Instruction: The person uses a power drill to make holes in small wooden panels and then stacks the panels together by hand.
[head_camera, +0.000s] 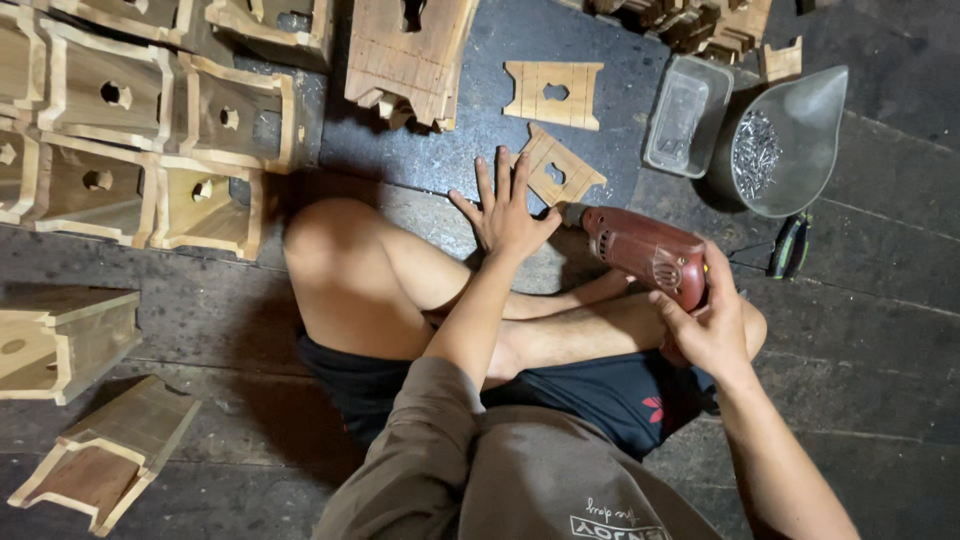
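Drill (645, 255), red-brown, electric: gripped at rear handle by right hand (710, 325), fingers wrapped tight round it, above crossed legs. Judged heavy and rigid, front-weighted; best held at handle, clear of chuck. Left hand (505, 210) ahead-left of drill, fingers spread wide, holding nothing, just touching notched wooden panel (558, 170). Panel judged light, stiff, splinter-prone at cut-outs. Beyond drill: clear rectangular plastic tub (686, 115); grey scoop-shaped container (790, 140) with nails (755, 155). No legible labels.
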